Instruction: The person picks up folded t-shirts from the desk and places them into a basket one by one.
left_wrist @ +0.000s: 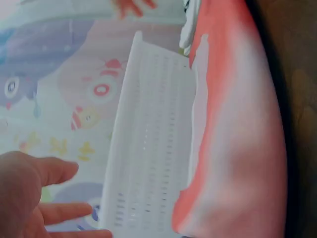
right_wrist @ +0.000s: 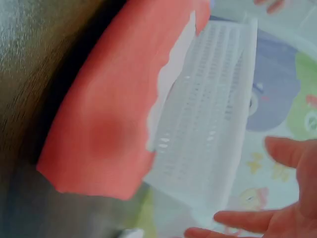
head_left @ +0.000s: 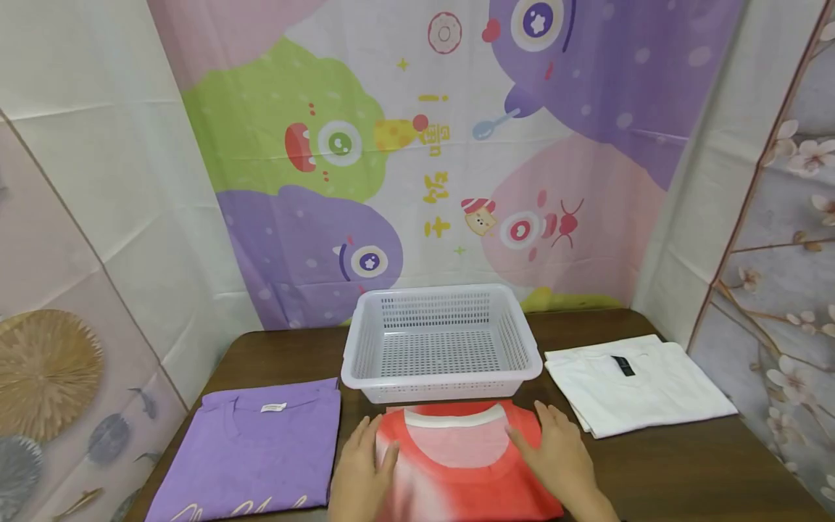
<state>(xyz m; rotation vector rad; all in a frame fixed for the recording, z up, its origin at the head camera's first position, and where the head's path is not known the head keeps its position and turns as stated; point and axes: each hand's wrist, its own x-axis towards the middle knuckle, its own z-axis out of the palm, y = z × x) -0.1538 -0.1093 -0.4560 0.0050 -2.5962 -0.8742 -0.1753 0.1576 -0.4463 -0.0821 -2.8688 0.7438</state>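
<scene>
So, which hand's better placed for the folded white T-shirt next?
Probably the right hand: it's nearer the folded white T-shirt. The left hand is at the folded red-and-white T-shirt's opposite side, near the folded purple T-shirt.

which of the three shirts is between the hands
The red shirt in front of the basket, flanked by the left hand and right hand; the purple shirt lies outside the left hand, the white shirt outside the right.

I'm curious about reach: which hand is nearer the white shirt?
Right. The right hand is at the right edge of the red shirt, near the white shirt. The left hand is at the left edge, farther away.
</scene>
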